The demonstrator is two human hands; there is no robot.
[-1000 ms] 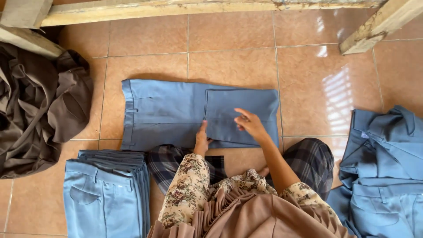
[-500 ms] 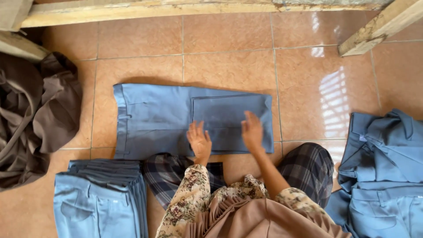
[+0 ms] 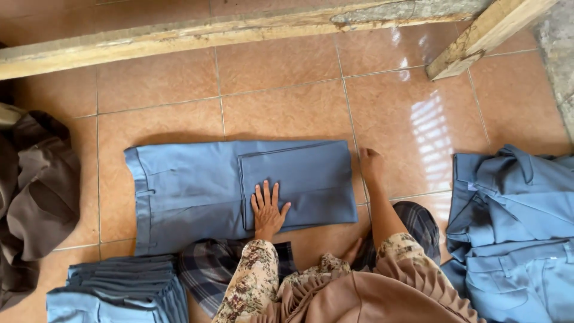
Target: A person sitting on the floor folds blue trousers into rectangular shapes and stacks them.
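A pair of blue-grey trousers [image 3: 191, 185] lies flat on the tiled floor, its legs folded back over themselves into a rectangle. My left hand [image 3: 267, 207] presses flat on the folded leg part, fingers spread. At the right edge of the fold, my right hand [image 3: 371, 164] touches the cloth with curled fingers; whether it pinches the edge is hidden.
A stack of folded blue trousers [image 3: 119, 290] sits at the lower left. An unfolded heap of blue trousers [image 3: 514, 227] lies at the right. Brown cloth [image 3: 33, 197] is piled at the left. Wooden beams [image 3: 179, 36] run along the far side and upper right.
My left hand has slid onto the middle of the folded part and flattened. My right hand has moved rightward to the fold's right edge. The view has shifted slightly.
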